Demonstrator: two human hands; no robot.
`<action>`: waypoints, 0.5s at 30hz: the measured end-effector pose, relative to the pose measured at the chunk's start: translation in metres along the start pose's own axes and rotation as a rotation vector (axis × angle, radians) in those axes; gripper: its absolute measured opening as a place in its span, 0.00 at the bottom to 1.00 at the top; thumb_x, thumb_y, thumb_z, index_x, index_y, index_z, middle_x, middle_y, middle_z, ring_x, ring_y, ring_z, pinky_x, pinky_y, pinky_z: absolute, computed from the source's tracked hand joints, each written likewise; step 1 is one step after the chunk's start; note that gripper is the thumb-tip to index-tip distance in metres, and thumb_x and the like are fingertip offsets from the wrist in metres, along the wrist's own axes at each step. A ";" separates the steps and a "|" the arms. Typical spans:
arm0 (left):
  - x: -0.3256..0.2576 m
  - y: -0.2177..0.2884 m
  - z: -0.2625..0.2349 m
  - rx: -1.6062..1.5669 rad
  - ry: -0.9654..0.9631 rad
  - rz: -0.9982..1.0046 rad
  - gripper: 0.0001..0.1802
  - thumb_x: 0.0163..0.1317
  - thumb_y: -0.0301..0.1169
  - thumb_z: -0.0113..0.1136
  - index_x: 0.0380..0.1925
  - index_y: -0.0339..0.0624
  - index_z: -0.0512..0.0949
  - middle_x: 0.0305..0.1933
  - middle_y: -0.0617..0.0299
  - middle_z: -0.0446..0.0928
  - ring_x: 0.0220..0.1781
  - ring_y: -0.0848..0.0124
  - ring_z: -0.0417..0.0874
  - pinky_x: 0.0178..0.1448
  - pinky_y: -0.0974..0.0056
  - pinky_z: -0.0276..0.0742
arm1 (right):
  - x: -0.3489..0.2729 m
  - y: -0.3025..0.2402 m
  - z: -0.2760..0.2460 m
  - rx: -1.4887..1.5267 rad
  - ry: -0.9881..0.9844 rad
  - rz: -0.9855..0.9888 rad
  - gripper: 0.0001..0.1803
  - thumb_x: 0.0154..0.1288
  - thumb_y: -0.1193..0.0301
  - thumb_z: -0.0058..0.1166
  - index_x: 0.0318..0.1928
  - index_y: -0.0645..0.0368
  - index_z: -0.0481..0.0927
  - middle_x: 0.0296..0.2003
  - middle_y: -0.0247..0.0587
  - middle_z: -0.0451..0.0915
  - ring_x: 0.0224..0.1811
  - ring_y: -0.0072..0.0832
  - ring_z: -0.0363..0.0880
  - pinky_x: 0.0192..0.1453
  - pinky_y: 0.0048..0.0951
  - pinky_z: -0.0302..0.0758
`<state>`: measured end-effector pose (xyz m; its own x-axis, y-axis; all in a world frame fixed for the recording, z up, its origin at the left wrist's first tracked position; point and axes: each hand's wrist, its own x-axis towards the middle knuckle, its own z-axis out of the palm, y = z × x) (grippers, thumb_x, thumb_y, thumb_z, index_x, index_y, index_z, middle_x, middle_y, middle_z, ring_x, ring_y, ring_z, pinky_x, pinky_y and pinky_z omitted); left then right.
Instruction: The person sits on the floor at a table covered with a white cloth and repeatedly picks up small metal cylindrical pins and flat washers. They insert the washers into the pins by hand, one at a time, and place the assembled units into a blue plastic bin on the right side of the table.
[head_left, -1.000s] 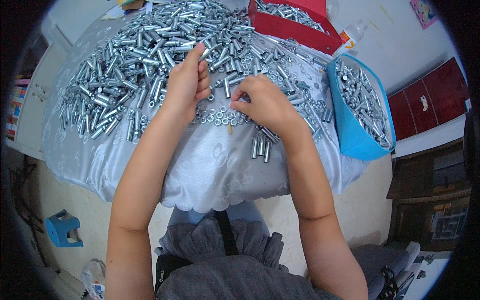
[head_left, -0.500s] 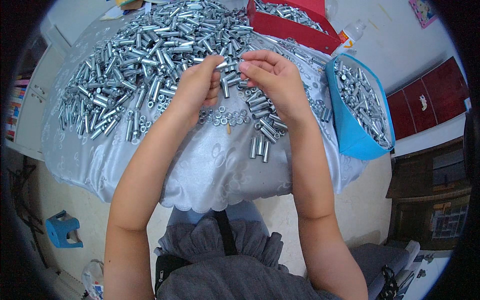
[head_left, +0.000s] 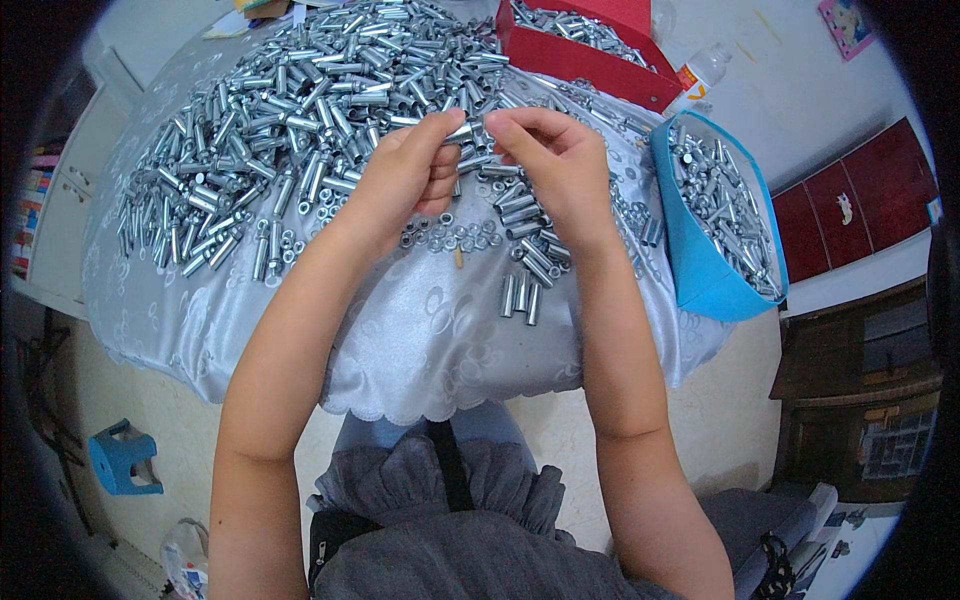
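- Metal sleeve (head_left: pixel 462 131), the small silver tube, sits pinched between your two hands, up over the middle of the table (head_left: pixel 430 340) and just off the pile.
- Compared with a second ago, your left hand (head_left: pixel 405 180) has come off the heap and lifted toward the middle. It was flat on the parts back then; now its fingers are curled narrow around the left end of that sleeve.
- Your right hand (head_left: pixel 555 165) has moved too: it was down by the washers near the table edge, and now it's raised to meet the left one, thumb and fingertips closed on the right end of the same sleeve.
- Half a second ago both hands were already close together, so not much has changed since that one, just a bit tighter.
- Big heap of loose sleeves (head_left: pixel 280 130) covers the left and back of the silvery tablecloth, same as before.
- Under your hands there's a scatter of little washers or nuts (head_left: pixel 455 238), and a few sleeves lying side by side (head_left: pixel 520 295) nearer the front edge.
- Red box (head_left: pixel 590 55) at the back, right of centre, has more silver parts in it; can't tell how full.
- Blue bin (head_left: pixel 700 270) at the right edge of the table is tilted toward you and loaded with silver pieces, well apart from both hands.
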<state>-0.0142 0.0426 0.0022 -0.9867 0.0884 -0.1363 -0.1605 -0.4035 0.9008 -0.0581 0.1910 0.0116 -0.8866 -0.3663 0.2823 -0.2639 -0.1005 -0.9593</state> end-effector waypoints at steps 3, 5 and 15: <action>0.003 -0.002 0.001 -0.051 -0.021 0.007 0.24 0.62 0.48 0.45 0.12 0.52 0.54 0.12 0.75 0.48 0.12 0.82 0.48 0.16 0.74 0.44 | -0.003 -0.001 0.006 -0.001 0.022 -0.045 0.08 0.56 0.71 0.57 0.33 0.64 0.80 0.27 0.32 0.78 0.28 0.13 0.72 0.30 0.14 0.69; 0.003 -0.004 0.000 -0.074 -0.050 0.002 0.23 0.62 0.49 0.45 0.13 0.52 0.55 0.13 0.75 0.49 0.12 0.82 0.49 0.16 0.74 0.45 | -0.003 0.000 0.008 -0.055 0.039 -0.095 0.08 0.55 0.71 0.57 0.33 0.63 0.80 0.26 0.32 0.77 0.27 0.14 0.72 0.29 0.14 0.68; 0.001 -0.009 0.008 -0.236 -0.147 -0.061 0.22 0.58 0.52 0.52 0.34 0.44 0.72 0.27 0.67 0.72 0.21 0.81 0.68 0.24 0.75 0.67 | 0.000 -0.002 -0.003 -0.341 0.038 -0.378 0.05 0.50 0.73 0.60 0.30 0.58 0.81 0.26 0.30 0.74 0.25 0.15 0.69 0.25 0.16 0.62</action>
<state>-0.0134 0.0532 -0.0028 -0.9637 0.2431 -0.1101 -0.2375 -0.5928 0.7695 -0.0589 0.1935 0.0134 -0.7166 -0.3283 0.6154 -0.6724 0.0904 -0.7347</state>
